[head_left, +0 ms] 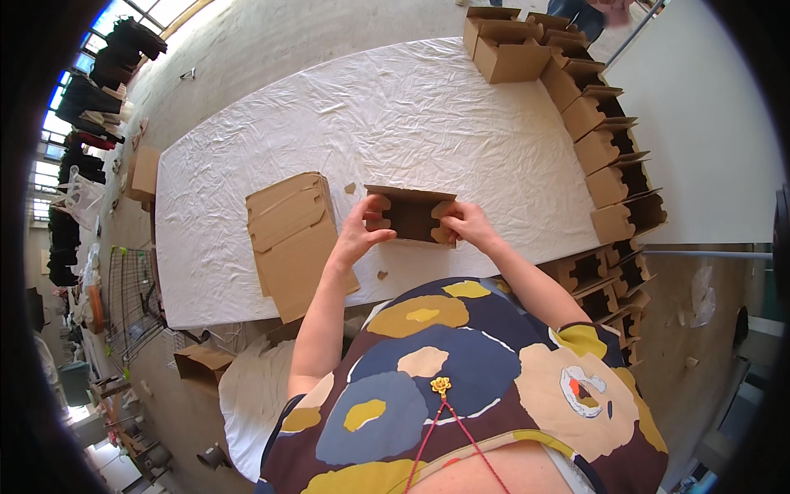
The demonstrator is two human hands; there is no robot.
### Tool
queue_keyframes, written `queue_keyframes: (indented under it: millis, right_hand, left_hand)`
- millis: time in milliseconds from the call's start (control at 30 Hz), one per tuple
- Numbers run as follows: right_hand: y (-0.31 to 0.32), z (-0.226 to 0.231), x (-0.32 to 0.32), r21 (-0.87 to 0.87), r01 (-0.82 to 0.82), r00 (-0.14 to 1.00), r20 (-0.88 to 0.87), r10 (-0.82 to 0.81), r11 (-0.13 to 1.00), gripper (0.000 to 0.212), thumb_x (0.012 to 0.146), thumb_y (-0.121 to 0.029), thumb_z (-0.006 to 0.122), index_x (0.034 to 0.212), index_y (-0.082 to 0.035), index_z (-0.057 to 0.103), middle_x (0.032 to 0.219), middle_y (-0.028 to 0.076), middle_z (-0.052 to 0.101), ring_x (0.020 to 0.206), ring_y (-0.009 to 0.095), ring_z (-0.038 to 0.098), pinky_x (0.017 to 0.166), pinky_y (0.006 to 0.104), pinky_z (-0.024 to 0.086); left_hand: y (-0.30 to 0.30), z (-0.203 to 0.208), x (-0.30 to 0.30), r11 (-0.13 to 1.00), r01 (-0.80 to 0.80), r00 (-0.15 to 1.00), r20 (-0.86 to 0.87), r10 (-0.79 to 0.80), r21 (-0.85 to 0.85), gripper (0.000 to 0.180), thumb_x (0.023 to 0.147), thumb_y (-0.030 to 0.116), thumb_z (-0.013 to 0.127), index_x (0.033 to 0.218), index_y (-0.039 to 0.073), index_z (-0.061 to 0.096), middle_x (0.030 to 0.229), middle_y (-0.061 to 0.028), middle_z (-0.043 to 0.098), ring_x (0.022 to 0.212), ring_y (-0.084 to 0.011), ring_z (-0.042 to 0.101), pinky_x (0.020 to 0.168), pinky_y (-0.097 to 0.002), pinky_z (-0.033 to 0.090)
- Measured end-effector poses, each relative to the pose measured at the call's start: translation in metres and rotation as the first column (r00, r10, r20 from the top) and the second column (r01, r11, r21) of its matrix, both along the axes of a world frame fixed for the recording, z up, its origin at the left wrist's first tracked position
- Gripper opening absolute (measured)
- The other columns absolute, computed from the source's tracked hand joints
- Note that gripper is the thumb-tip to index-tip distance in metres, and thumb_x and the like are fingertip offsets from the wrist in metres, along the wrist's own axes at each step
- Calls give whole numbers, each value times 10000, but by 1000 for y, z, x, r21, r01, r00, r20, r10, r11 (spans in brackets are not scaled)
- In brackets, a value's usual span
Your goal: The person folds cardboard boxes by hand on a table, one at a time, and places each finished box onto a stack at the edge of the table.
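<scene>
A small brown cardboard box (411,217) stands on the white cloth in front of me, its open top showing a dark inside. My left hand (362,232) grips its left side, fingers curled over the notched side flap and thumb at the near edge. On the opposite side my right hand (467,224) is closed on the right flap. The fingertips are partly hidden by the cardboard. To the left of the box lies a stack of flat cardboard blanks (290,226) with cut slots. Two small cardboard scraps lie near the box.
A wrinkled white cloth (395,115) covers the table. Folded open boxes (605,148) line its right edge in rows, with more boxes (510,59) at the far right corner. Another carton (202,365) sits low at the left, near a black wire rack (136,300).
</scene>
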State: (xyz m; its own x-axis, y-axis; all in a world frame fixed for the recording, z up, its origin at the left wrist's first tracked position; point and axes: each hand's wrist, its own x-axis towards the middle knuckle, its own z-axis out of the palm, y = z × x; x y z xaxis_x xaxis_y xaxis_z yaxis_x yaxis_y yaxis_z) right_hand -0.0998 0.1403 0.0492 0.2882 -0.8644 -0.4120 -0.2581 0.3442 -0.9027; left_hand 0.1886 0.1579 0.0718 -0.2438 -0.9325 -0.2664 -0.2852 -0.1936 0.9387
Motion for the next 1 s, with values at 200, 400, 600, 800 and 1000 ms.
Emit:
queue_keyframes:
  millis: [200,400,600,800,1000]
  right_hand:
    - [16,1,-25,119,280,960,-21,-280,953,342,908,-347,700,1039,-44,610,834,53,652,641,115,662,529,245,510]
    - [32,11,-19,365,61,995,-93,-29,929,915,847,-459,736,1521,-60,263,1191,196,608,768,258,705,593,361,606]
    - [30,-6,-14,334,106,986,88,-143,936,854,842,-471,740,1505,-104,345,1224,145,613,822,231,686,618,355,603]
    - [-7,18,-58,326,383,878,162,-450,864,569,944,-560,573,1301,-117,587,1145,36,640,917,183,633,738,338,540]
    - [-8,4,-85,393,394,836,223,-502,831,870,851,-602,684,1463,-79,353,1369,152,512,1101,329,618,826,412,587]
  left_hand:
    - [4,9,-4,938,-247,936,191,296,-242,1050,714,332,879,1547,174,260,1418,-122,447,1192,-258,509,927,-397,517]
    - [-6,-5,9,855,-190,966,-65,252,483,917,855,402,764,1561,225,205,1426,-119,459,1207,-265,539,801,-453,575]
    - [3,0,5,829,-99,992,-12,126,551,834,920,328,701,1563,260,174,1208,-79,607,934,-213,655,721,-424,603]
    - [-2,-10,-44,879,-122,987,-41,158,461,337,978,306,619,1274,153,568,1003,-47,669,770,-193,697,629,-345,590]
    - [-13,-57,-79,950,-231,965,173,196,211,260,982,261,595,1195,128,661,770,-38,648,589,-155,660,543,-308,536]
